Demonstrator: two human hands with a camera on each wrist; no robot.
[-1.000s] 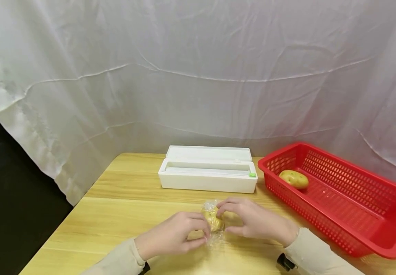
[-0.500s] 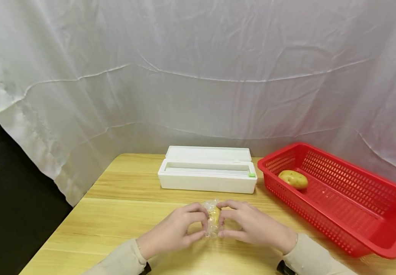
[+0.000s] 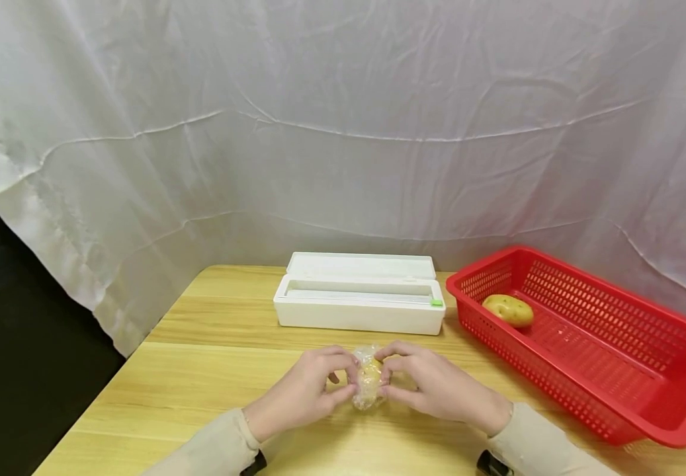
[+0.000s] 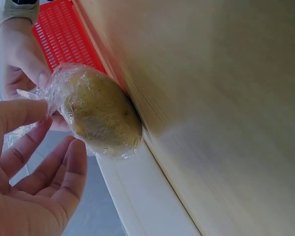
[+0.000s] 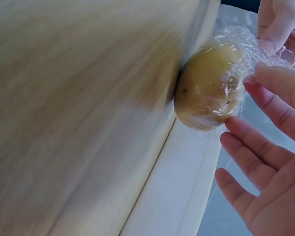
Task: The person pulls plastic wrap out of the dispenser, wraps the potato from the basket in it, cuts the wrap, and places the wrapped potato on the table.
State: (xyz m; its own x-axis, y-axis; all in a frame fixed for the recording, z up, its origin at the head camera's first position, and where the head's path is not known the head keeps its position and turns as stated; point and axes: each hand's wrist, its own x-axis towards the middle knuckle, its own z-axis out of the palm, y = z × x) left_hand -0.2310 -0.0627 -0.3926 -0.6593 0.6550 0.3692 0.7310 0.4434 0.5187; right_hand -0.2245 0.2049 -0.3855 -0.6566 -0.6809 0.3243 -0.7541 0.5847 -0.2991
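Note:
A yellow potato point(image 4: 103, 113) wrapped in crinkled clear cling film point(image 5: 236, 44) rests on the table between my hands. On its left side, my left hand point(image 3: 309, 387) pinches bunched film between thumb and index finger; the other fingers curve loosely below, as the left wrist view shows. From the right, my right hand point(image 3: 438, 387) pinches the film with thumb and forefinger, and its middle finger reaches to the potato's side in the right wrist view. Gathered film sits on top of the potato, partly hidden by the fingers.
Behind the hands stands a white cling film box point(image 3: 359, 317) with its lid raised and a green slider at the right end. A red perforated basket point(image 3: 557, 390) at the right holds another potato point(image 3: 508, 311). A pale curtain point(image 3: 343, 165) hangs behind the wooden table point(image 3: 200, 370).
The film that stuck out on the near side is now drawn up over the potato. My left hand has shifted slightly away from me, and both hands' fingertips have closed in on the film.

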